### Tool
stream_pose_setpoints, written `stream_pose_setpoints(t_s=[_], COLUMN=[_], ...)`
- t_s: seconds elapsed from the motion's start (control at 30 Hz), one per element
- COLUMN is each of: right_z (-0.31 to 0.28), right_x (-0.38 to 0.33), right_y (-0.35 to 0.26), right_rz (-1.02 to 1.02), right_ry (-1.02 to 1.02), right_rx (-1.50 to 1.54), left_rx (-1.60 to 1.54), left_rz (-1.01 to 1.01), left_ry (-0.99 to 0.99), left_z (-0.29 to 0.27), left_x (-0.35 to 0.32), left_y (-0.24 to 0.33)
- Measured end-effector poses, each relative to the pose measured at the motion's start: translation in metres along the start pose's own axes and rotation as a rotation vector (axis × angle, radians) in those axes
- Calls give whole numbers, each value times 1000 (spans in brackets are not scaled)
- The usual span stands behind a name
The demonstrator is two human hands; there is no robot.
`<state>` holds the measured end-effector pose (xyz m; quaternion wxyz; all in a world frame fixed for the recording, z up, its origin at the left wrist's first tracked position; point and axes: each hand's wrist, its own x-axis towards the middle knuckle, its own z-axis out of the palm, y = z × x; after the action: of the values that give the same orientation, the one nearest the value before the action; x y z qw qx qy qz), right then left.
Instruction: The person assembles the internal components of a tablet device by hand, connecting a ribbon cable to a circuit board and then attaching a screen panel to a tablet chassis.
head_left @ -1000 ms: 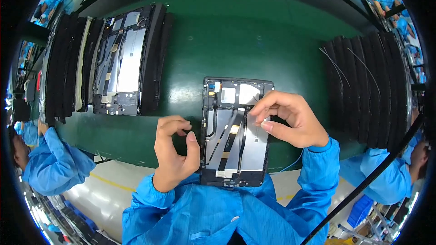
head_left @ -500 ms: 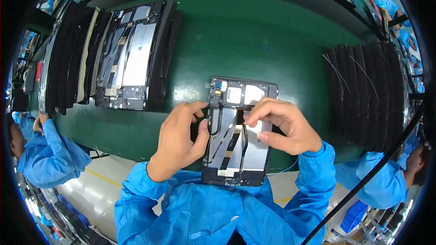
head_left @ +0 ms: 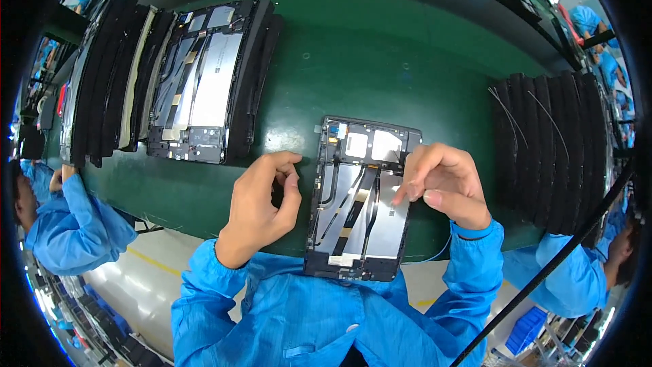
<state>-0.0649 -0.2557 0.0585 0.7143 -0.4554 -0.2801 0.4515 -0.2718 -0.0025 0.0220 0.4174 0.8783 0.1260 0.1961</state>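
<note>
An opened tablet (head_left: 386,225) lies in front of me at the table's near edge, its inner side up. Silver plates, dark ribbon cables (head_left: 353,216) and black frame parts show inside it. Left of the tablet, my left hand (head_left: 261,204) hovers apart from it, with fingers loosely curved and a gap between thumb and forefinger. Over the tablet's right edge is my right hand (head_left: 449,187), its thumb and forefinger slightly apart and nothing visible between them. A fingertip is mirrored in the silver surface.
On the left, another opened tablet (head_left: 216,81) leans on a row of black padded dividers (head_left: 102,88). More black dividers (head_left: 543,149) with loose thin wires stand at the right. A dark cable (head_left: 543,265) crosses the lower right. People in blue sit at both sides.
My right hand has drawn back from the ribbon cables toward the tablet's right edge. My left hand has come off the tablet's left edge. The view has shifted slightly.
</note>
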Motion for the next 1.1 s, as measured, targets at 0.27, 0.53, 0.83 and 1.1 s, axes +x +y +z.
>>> stream_pose_setpoints(t_s=[0.27,0.53,0.83,1.1], right_z=[-2,0,0,34], right_x=[-1,6,10,59], right_y=[2,-1,2,29], right_rz=[165,219,46,-356], right_ry=[-17,-93,53,145], right_rx=[-246,-531,-673,-1187], left_rx=[15,51,20,77], left_rz=[53,77,73,29], left_ry=[-156,-285,-338,-284], left_z=[-2,-1,0,9], left_x=[15,41,47,38], left_y=[6,6,-8,3])
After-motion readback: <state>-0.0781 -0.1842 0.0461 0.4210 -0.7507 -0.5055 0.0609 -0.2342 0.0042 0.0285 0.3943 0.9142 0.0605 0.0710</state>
